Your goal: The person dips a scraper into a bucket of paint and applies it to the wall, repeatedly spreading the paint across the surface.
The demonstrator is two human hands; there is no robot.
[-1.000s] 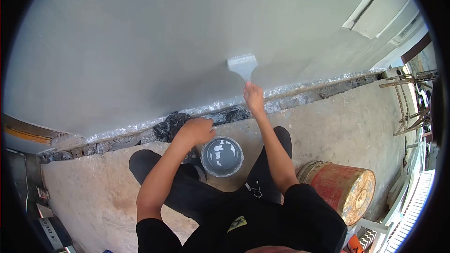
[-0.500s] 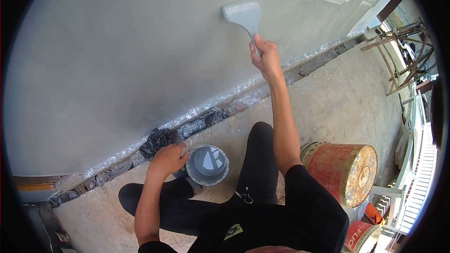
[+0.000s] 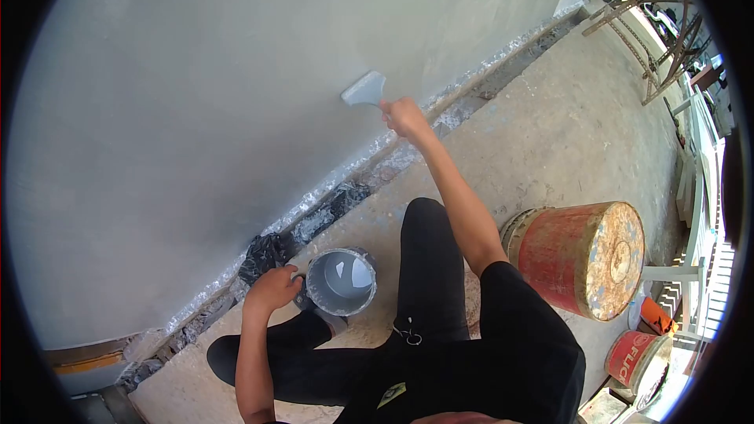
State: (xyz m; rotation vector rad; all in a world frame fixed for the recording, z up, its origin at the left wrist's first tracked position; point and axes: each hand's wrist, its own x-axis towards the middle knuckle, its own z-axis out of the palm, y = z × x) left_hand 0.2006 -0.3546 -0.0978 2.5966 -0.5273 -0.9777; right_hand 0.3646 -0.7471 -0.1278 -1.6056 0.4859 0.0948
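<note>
My right hand (image 3: 405, 118) grips the handle of a wide flat paintbrush (image 3: 366, 89) coated in pale grey. The brush's broad end lies against the grey wall (image 3: 196, 110), low down near its base. My left hand (image 3: 273, 289) is beside a small grey bucket (image 3: 312, 302) on the floor, its fingers loosely bent and apart, apparently holding nothing. A little grey liquid with bright reflections shows inside the bucket. Whether the left fingertips touch anything below them is hard to see.
A debris-filled gap with black plastic (image 3: 265, 257) runs along the wall's foot. To the right, a large red rusty bucket (image 3: 561, 259) lies on the concrete floor (image 3: 542, 141). A smaller red bucket (image 3: 628, 357) and a metal frame (image 3: 656, 39) are farther right.
My right hand has brought the brush down and left along the wall. My left hand has shifted slightly away from the bucket's rim. The view has turned a little.
</note>
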